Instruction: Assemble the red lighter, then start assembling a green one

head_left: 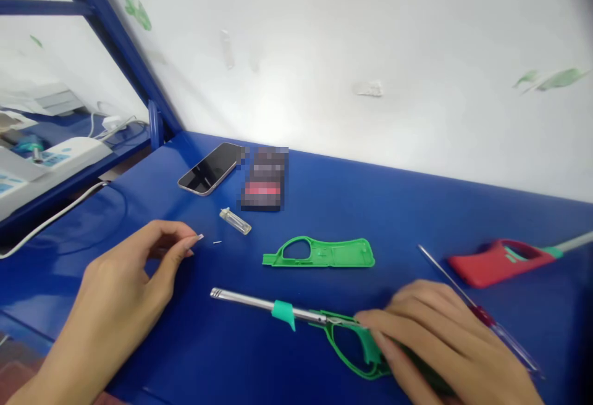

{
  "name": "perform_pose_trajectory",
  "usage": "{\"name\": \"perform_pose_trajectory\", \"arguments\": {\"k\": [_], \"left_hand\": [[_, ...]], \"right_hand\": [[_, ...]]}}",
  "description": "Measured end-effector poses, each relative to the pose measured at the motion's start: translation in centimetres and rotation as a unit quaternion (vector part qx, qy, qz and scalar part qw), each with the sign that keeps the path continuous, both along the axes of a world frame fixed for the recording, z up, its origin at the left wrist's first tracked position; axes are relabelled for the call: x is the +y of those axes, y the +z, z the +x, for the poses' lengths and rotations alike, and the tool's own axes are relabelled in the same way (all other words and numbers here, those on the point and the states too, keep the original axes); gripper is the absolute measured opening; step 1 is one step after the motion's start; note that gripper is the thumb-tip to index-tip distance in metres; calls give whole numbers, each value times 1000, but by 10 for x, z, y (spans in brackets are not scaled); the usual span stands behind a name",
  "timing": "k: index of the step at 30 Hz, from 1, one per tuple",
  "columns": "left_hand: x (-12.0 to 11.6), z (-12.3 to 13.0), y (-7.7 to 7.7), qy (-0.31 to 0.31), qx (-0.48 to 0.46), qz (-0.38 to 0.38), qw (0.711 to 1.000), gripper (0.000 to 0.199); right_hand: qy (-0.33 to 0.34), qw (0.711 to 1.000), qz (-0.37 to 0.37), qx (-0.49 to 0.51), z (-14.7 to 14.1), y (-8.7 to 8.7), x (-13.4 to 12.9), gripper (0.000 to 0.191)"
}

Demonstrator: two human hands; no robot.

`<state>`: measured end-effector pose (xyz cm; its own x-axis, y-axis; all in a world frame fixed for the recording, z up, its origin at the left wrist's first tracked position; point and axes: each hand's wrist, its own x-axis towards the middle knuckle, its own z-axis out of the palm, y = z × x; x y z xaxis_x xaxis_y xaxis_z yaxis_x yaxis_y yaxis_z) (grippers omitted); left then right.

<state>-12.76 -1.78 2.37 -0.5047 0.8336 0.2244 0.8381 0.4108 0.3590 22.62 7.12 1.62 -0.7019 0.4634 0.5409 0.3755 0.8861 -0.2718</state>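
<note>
My left hand is pinched shut on a small whitish piece, too small to name, its tip poking out past the thumb and forefinger. A tiny metal pin lies just right of those fingertips. My right hand grips the handle end of an opened gas lighter, its green half-shell partly hidden under the fingers. From that shell a silver tube points left, with a turquoise trigger-like piece around or against it. The other green half-shell lies apart, inner side up. Beyond the pin rests a clear fuel tank.
A red lighter and a screwdriver with a clear handle lie at the right. Toward the wall are a phone and a blurred dark packet-like item. A power strip sits left, beyond a blue frame.
</note>
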Motion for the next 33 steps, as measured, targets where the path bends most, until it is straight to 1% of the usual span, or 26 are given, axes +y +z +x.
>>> {"name": "perform_pose_trajectory", "arguments": {"k": [2,4,5,6,7,8,9,10,12,14,16,18,20,21,22,25,27,28,30,32,33], "left_hand": [[-3,1,-2,-1,-27,23,999,29],[-5,1,-3,-2,-47,34,998,28],[-7,0,-4,-7,-54,38,998,29],[-8,0,-4,-15,-59,40,997,30],[-9,-1,-5,-20,-62,45,997,31],[-11,-1,-5,-27,-65,50,996,31],[-12,-1,-5,-36,-67,57,995,31],[-14,0,-5,-47,-70,69,994,29],[-16,3,-5,-71,-88,94,989,26],[-17,7,-5,-91,-119,108,983,26],[-17,11,-6,-97,-146,107,979,25],[-18,13,-7,-106,-150,115,976,22],[-17,15,-8,-115,-137,132,975,18],[-17,16,-8,-119,-128,137,975,17],[-16,17,-9,-119,-121,141,975,16],[-13,26,-8,-104,-120,156,975,14],[-11,37,-6,-98,-122,177,972,11],[-9,43,-4,-104,-119,188,969,8],[-6,58,-1,-141,-100,210,962,5],[-3,73,3,-200,-76,227,950,11],[-1,80,4,-228,-67,228,944,14]], "right_hand": [[27,1000,11,6,-18,13,6,18],[46,998,35,5,-43,26,13,18],[60,997,46,-14,-58,32,17,20],[58,995,56,-66,-74,36,22,24],[47,987,65,-142,-90,40,27,27],[36,981,64,-180,-108,41,32,26],[30,977,66,-200,-124,41,38,24],[26,973,68,-220,-140,40,42,26],[14,966,79,-247,-167,34,49,36],[14,959,94,-268,-185,27,51,25],[20,953,108,-282,-193,22,48,23],[25,950,117,-289,-190,23,44,20],[24,950,118,-287,-177,30,42,20],[22,952,116,-284,-168,35,42,24],[16,954,113,-277,-156,41,43,28],[-3,962,101,-256,-115,54,49,17],[-8,968,91,-236,-85,58,50,19],[-2,978,80,-192,-71,58,49,22],[-5,991,48,-127,-44,54,42,29],[-9,996,-13,-88,-24,47,31,22],[-32,998,-21,-56,-16,44,24,19]]}}
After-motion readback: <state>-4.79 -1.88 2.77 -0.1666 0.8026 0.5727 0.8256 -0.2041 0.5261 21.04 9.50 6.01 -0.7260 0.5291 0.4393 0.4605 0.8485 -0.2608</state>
